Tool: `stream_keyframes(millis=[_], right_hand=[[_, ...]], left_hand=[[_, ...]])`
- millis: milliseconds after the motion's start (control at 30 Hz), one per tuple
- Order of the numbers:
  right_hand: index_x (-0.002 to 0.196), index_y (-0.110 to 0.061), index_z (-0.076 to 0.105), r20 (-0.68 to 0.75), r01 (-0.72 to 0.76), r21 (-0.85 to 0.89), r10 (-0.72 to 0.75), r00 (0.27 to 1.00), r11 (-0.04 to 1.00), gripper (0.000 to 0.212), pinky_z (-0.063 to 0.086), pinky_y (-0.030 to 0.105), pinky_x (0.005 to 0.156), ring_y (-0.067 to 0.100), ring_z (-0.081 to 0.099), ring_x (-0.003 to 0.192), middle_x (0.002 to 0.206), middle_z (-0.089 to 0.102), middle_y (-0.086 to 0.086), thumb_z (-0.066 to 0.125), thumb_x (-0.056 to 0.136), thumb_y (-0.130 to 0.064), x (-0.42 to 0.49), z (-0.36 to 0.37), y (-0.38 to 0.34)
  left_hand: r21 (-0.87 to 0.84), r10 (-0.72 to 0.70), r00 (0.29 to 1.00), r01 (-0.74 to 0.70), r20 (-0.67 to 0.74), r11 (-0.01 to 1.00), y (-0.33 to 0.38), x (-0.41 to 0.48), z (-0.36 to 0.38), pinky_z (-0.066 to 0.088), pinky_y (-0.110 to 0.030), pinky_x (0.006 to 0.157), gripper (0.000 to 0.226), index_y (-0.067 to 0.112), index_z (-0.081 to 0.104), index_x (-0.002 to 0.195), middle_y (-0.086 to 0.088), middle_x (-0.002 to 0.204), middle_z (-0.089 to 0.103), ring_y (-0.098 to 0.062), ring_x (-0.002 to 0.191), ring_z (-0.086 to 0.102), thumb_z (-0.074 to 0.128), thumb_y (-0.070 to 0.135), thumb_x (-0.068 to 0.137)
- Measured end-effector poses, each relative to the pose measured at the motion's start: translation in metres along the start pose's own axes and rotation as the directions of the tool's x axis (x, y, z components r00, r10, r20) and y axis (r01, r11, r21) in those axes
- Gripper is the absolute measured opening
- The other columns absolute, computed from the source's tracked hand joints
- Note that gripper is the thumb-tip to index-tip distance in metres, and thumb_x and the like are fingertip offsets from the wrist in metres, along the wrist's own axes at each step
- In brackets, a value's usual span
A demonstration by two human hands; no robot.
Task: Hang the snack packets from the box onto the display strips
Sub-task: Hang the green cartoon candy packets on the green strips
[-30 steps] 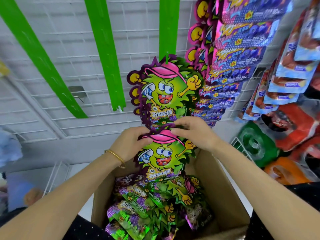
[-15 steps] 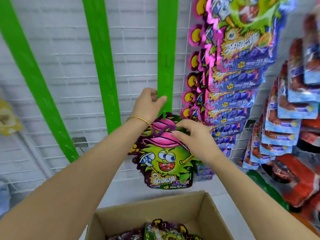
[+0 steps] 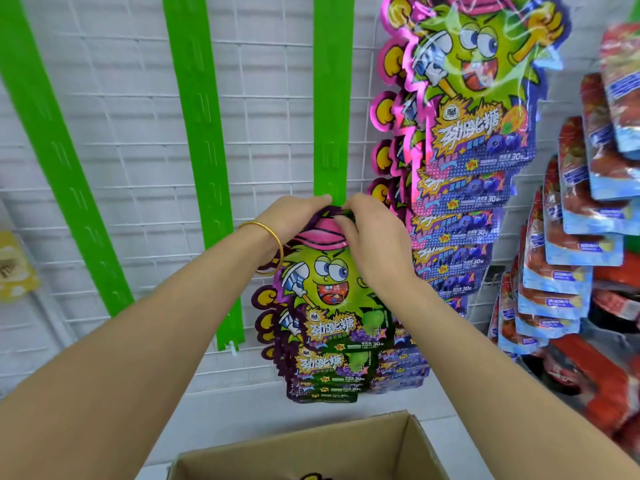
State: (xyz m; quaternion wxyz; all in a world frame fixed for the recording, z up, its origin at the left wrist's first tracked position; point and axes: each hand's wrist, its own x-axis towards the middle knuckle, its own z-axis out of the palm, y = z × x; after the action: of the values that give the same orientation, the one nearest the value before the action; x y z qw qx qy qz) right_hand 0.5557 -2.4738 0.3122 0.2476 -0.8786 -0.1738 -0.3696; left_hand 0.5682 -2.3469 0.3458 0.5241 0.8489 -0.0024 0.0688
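A purple-edged snack packet (image 3: 327, 275) with a green cartoon face and pink cap is held flat against the third green display strip (image 3: 329, 98). My left hand (image 3: 294, 218), with a gold bangle on the wrist, pinches the packet's top left edge at the strip. My right hand (image 3: 372, 237) grips the top right of the packet over the pink cap. A few matching packets (image 3: 329, 372) hang on the strip below it, overlapping. The cardboard box (image 3: 301, 452) stands open at the bottom; only a sliver of its contents shows.
Two more green strips (image 3: 199, 133) hang bare on the white wire grid (image 3: 270, 98) to the left. A full column of pink-edged packets (image 3: 464, 150) hangs just right of my hands. Red and blue packets (image 3: 571, 237) crowd the far right. A yellow packet (image 3: 14, 265) sits at the left edge.
My view has tilted up, so the box has dropped low in frame. Both hands brought the packet up from over the box to the strip, and the left hand now pinches its top.
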Motion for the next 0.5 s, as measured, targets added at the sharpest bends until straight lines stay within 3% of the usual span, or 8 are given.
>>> stream_keyframes(millis=[233,300,367,400,500], right_hand=[[0.101,-0.006,0.051,0.007,-0.018,-0.064,0.018,1.0,0.998,0.021,0.036,0.036,0.064,0.033,0.054,0.088,0.099,0.058,0.012,0.048,0.095,-0.026,0.001,0.001,0.001],[0.101,-0.006,0.051,0.023,-0.033,-0.067,0.034,0.999,0.997,0.021,0.034,0.035,0.062,0.033,0.054,0.088,0.099,0.058,0.012,0.047,0.095,-0.026,-0.001,0.002,0.002],[0.099,-0.006,0.051,0.041,-0.043,-0.044,0.044,0.998,0.998,0.021,0.036,0.036,0.063,0.033,0.055,0.087,0.099,0.059,0.013,0.048,0.095,-0.026,-0.006,0.003,0.004],[0.099,-0.006,0.052,0.052,-0.048,-0.025,0.049,0.997,0.999,0.021,0.038,0.037,0.064,0.033,0.055,0.087,0.098,0.059,0.013,0.048,0.095,-0.025,-0.008,0.004,0.005],[0.099,-0.005,0.053,0.088,-0.066,0.007,0.066,0.994,0.998,0.021,0.04,0.037,0.068,0.033,0.055,0.089,0.098,0.059,0.013,0.048,0.095,-0.025,-0.011,0.007,0.006]], left_hand=[[-0.024,-0.025,1.0,0.025,-0.017,0.999,-0.002,0.003,0.001,0.032,-0.025,0.056,0.038,0.016,0.055,0.064,0.001,0.065,0.053,-0.013,0.062,0.047,0.052,0.046,0.087],[-0.005,-0.022,0.999,0.022,-0.026,1.0,-0.004,0.003,0.0,0.034,-0.026,0.063,0.042,0.009,0.062,0.08,-0.003,0.073,0.057,-0.015,0.068,0.05,0.051,0.049,0.086],[-0.009,-0.029,0.999,0.029,-0.036,1.0,-0.007,0.004,0.0,0.037,-0.03,0.079,0.053,0.004,0.062,0.104,-0.014,0.095,0.064,-0.028,0.09,0.058,0.051,0.052,0.085],[0.0,-0.032,0.999,0.032,-0.042,0.999,-0.009,0.004,0.001,0.037,-0.033,0.083,0.055,0.003,0.061,0.105,-0.019,0.101,0.064,-0.034,0.099,0.057,0.051,0.053,0.085],[0.063,-0.024,0.999,0.026,-0.032,0.998,-0.012,0.001,-0.001,0.037,-0.03,0.082,0.048,0.008,0.059,0.086,-0.012,0.087,0.061,-0.029,0.091,0.054,0.046,0.054,0.087]])
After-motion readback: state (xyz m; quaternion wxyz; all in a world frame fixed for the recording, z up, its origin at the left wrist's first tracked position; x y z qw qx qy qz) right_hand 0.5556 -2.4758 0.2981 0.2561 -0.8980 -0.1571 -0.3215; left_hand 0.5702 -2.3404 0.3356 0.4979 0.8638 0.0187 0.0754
